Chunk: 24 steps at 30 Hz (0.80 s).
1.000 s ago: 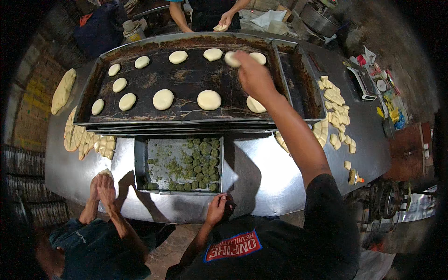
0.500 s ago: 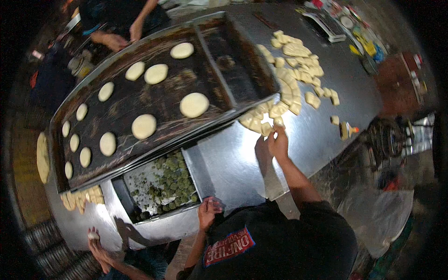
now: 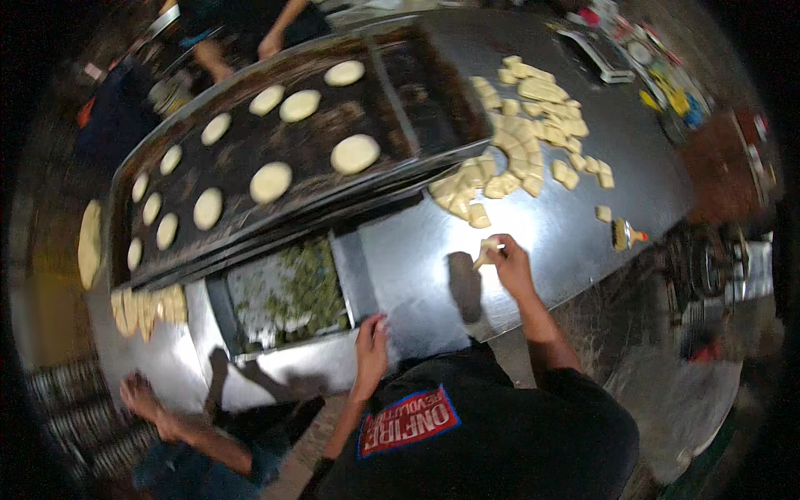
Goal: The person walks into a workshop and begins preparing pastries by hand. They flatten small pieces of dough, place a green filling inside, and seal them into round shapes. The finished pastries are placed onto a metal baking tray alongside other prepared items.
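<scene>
My right hand pinches a small piece of pale dough above the steel table, its shadow falling on the metal. My left hand is by the table's near edge, fingers apart and slightly curled; nothing shows in it. Beyond my right hand lies a cluster of cut dough pieces, some joined in a curved strip. To the left, a large dark baking tray bears several flattened dough rounds. Under its near edge is a metal tray with green balls of filling, blurred now.
A co-worker's hand is at the lower left, near more dough strips. Across the baking tray stands another person. A brush lies at the table's right edge; a scale and clutter sit at the far right.
My right hand has drawn a dough piece back from the cluster toward me. My left hand has risen slightly in view. The co-worker's hand at lower left has moved left. The whole view has shifted.
</scene>
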{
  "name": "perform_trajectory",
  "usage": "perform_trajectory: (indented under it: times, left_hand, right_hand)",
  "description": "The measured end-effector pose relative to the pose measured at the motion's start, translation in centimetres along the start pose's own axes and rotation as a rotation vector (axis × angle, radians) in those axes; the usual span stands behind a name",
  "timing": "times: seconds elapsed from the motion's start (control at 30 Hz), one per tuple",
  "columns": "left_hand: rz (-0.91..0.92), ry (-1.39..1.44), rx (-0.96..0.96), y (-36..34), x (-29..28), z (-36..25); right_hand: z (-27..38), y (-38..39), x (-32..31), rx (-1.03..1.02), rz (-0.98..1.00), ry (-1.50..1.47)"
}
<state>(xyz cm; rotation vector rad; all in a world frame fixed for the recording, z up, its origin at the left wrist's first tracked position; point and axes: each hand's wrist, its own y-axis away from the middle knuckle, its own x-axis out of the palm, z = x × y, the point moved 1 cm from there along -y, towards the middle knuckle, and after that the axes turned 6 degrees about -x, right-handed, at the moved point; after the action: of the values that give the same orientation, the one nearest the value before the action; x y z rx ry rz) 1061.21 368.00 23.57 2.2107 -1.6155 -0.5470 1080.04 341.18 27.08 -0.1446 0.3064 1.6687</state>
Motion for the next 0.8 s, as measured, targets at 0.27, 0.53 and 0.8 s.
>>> perform_trajectory:
  times: [0.27,0.53,0.8]
  left_hand:
    - [-0.631,0.474,0.500,0.7,-3.4,-12.5]
    - [-0.489,0.865,0.011,3.5,-8.0,-6.2]
    - [-0.320,1.191,-0.054,1.4,-10.5,0.1]
  right_hand:
    - [13.6,10.6,19.2,-0.797,0.190,-0.065]
    - [16.8,10.8,21.3,-0.748,0.645,0.248]
    - [8.2,4.9,26.9,-0.817,0.850,0.382]
